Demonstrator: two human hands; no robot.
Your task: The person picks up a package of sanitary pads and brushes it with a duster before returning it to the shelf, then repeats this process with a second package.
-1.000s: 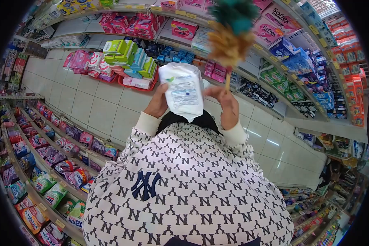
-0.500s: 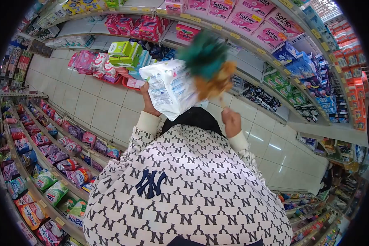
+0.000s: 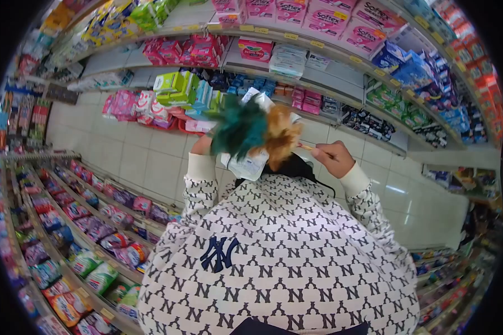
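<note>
My right hand (image 3: 334,158) is closed round the thin handle of a feather duster (image 3: 281,137), its green and orange feathers blurred by motion. The feathers lie across the front of a white plastic-wrapped pack (image 3: 246,168), covering most of it. At the pack's left side is my left hand (image 3: 202,146), its fingers largely hidden behind the feathers and the pack. Both are in front of my body, just above a black bag or cloth (image 3: 299,169) at my waist.
Ahead stands a shelf (image 3: 198,25) with pink Softex packs (image 3: 330,21) and other boxed goods. A red basket (image 3: 187,128) holding packs is on the tiled floor (image 3: 126,145). Another shelf with bagged products (image 3: 100,277) runs along the left.
The duster has swung left and down across the white pack, which sits lower and is now mostly covered. My right hand has moved slightly right.
</note>
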